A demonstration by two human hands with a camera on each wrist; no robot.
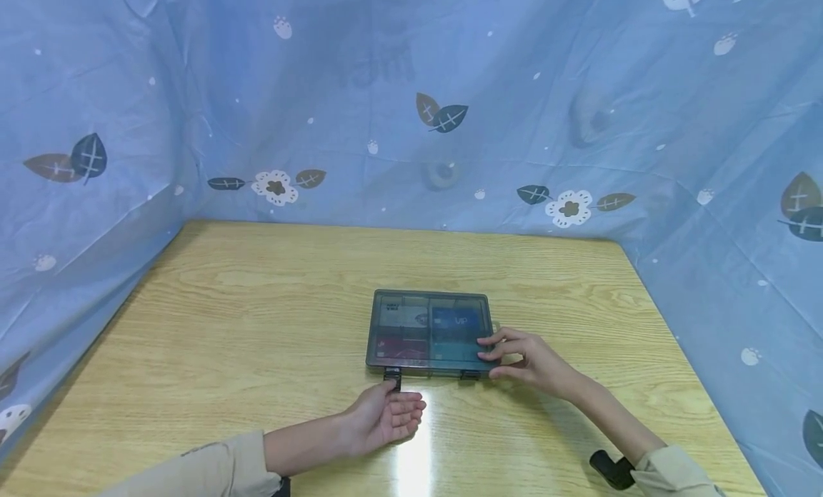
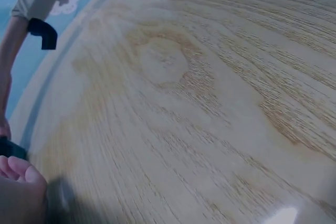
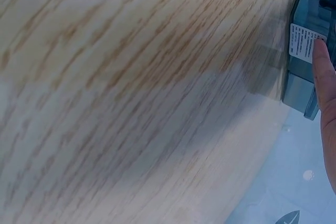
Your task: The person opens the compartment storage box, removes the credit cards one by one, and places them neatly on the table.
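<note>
beige sleeve [image 1: 212, 468] at seven o'clock; left hand [image 1: 386, 420], fingers loose, thumbs the seven-o'clock latch [image 1: 392, 375] of a translucent storage box [image 1: 429, 320] toward six; right hand [image 1: 526, 359] grips its four-o'clock corner, probably steadying it.

Blue fabric [image 1: 360, 111] printed with leaves [image 1: 448, 118] and white flowers [image 1: 275, 188] hangs behind and beside a wood-grain table [image 1: 270, 304].
</note>
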